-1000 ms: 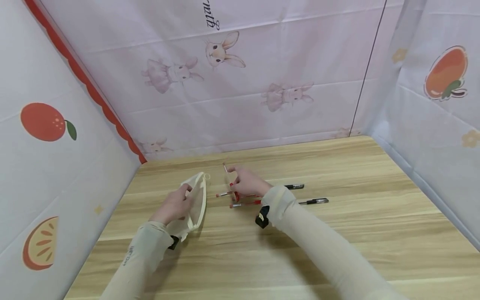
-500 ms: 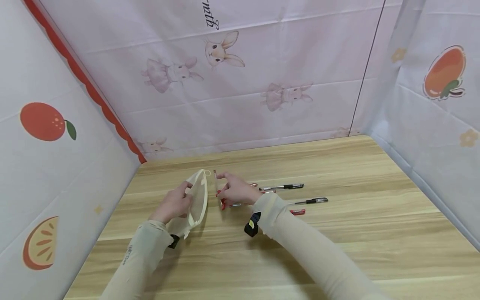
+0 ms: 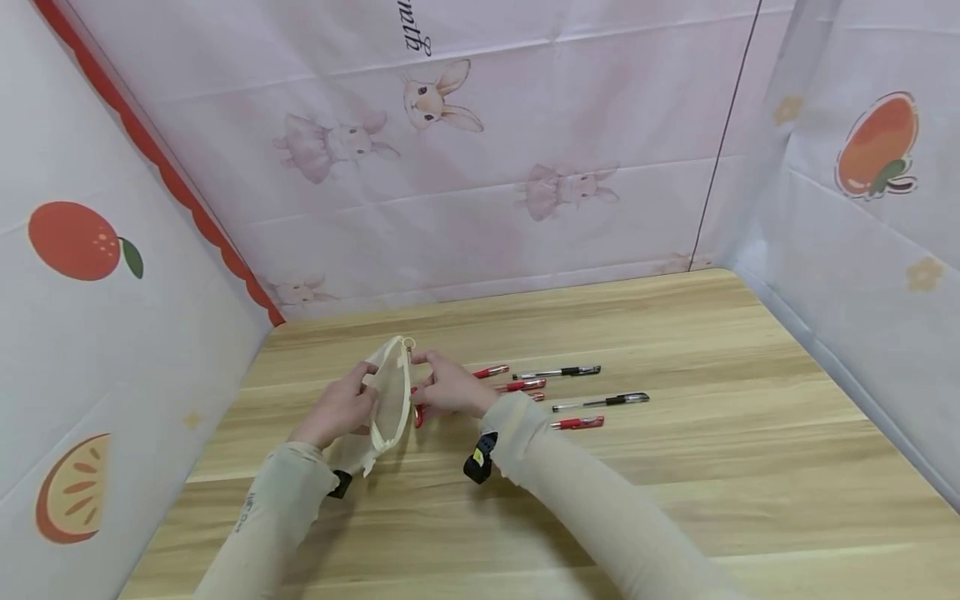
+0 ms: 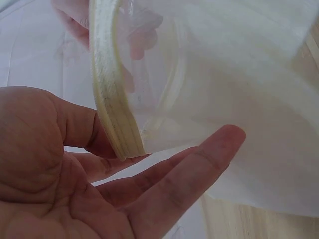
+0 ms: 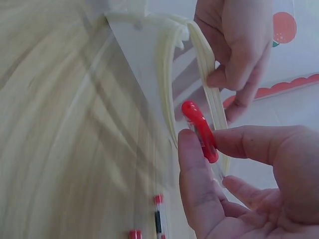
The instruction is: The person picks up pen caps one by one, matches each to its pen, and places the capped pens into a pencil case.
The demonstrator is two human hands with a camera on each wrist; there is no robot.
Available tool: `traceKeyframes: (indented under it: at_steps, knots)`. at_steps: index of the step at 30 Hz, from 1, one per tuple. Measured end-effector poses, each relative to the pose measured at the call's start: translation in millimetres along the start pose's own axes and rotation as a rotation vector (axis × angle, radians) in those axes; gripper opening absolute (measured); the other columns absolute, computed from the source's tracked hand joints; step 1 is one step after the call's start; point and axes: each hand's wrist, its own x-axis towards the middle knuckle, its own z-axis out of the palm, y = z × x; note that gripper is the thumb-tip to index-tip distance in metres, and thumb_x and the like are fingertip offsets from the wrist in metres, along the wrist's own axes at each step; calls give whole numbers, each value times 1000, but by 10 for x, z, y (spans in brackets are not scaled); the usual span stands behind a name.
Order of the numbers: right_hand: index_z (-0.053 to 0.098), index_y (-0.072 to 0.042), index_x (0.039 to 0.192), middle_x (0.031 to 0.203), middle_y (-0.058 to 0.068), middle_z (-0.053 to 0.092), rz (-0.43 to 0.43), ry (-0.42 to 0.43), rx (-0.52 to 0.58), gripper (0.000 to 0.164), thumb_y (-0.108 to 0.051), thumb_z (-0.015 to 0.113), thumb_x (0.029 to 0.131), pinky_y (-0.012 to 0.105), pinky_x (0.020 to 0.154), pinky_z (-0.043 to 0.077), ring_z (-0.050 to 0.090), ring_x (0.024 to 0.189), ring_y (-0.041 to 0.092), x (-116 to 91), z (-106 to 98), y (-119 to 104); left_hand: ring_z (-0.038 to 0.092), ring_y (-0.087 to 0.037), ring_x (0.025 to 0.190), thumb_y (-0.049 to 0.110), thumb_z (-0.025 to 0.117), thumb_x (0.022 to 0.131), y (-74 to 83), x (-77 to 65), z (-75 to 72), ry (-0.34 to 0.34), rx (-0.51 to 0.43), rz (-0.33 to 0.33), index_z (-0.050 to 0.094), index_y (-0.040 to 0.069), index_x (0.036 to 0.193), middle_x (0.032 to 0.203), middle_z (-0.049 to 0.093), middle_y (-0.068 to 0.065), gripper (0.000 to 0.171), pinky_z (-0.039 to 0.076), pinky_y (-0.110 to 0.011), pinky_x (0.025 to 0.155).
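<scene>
My left hand (image 3: 341, 408) holds a translucent pouch with a cream zipper (image 3: 391, 390) at its edge, thumb at the zipper band (image 4: 112, 89) and the other fingers along the film. The pouch mouth stands apart, facing right. Between thumb and fingers, my right hand (image 3: 453, 387) pinches a red-capped pen (image 5: 200, 129) right at that mouth. In the right wrist view the cap's end lies in front of the opening; whether any of the pen is inside I cannot tell. Fingers of the right hand show dimly through the film in the left wrist view.
To the right of my right hand lie several pens: red ones (image 3: 522, 386), another red pen (image 3: 577, 423) nearer me, and two black pens (image 3: 558, 372). Printed cloth walls (image 3: 525, 100) enclose the wooden table (image 3: 750, 467) at the back and both sides.
My right hand has moved left with the red pen, from among the other pens to the pouch's mouth. The left hand stays nearly in place, and the pouch mouth looks wider.
</scene>
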Motion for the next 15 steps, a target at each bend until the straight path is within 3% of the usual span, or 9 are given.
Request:
traceKeyframes:
  at_steps: [4,10,15]
  knots:
    - [39,-5,160,96,12,71,-6,-4,33,69,-1,70,98,53,89,64,75,81,25,1,100,-58,70,-48,115,12,37,110,-11,-19,-28,-12,-20,11,37,0,156,135,61,-37,48,67,-47,76]
    - [40,-3,158,110,21,74,3,52,49,70,3,71,96,48,86,66,77,88,28,35,221,-105,69,-48,118,14,37,111,-49,-12,-29,-25,-24,11,36,2,158,139,60,-36,48,67,-48,78]
    - [41,-5,160,99,14,73,37,105,-14,73,2,73,94,38,77,66,76,81,28,82,301,-128,70,-47,115,13,38,111,-31,-14,-34,-18,-19,24,37,1,157,135,62,-36,48,67,-47,76]
